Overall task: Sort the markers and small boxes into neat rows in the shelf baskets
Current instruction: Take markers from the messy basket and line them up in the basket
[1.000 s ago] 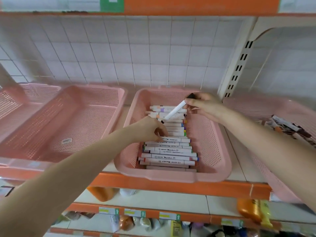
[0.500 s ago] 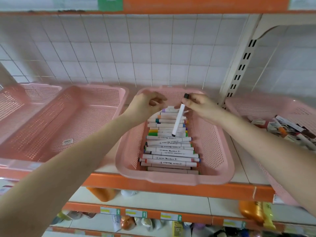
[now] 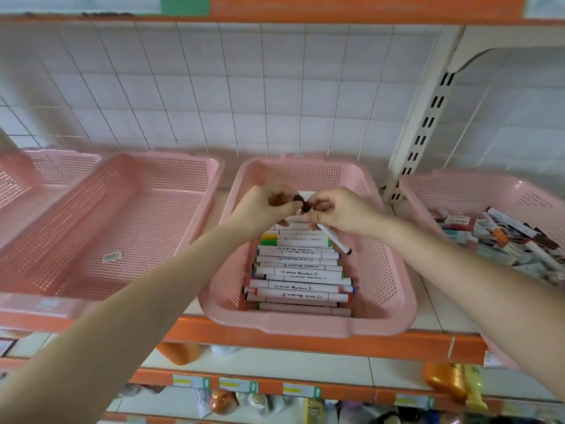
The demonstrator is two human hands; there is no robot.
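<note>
Two-handed grip on a white marker (image 3: 334,238) over the middle pink basket (image 3: 305,327).
The right hand (image 3: 339,212) grips its barrel, black tip slanting down-right; the left hand (image 3: 263,206) pinches its dark upper end above the row of markers (image 3: 299,273).

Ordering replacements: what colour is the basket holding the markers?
Pink; the basket shows best in the head view.

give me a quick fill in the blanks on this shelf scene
1. The left hand and right hand together hold a loose marker whose body is ___.
2. Below it, sorted markers lie in a neat ___ in the middle basket.
3. The jumbled pile sits in the basket on the person's ___.
4. Every basket is ___.
Missing words: white; row; right; pink.
</note>
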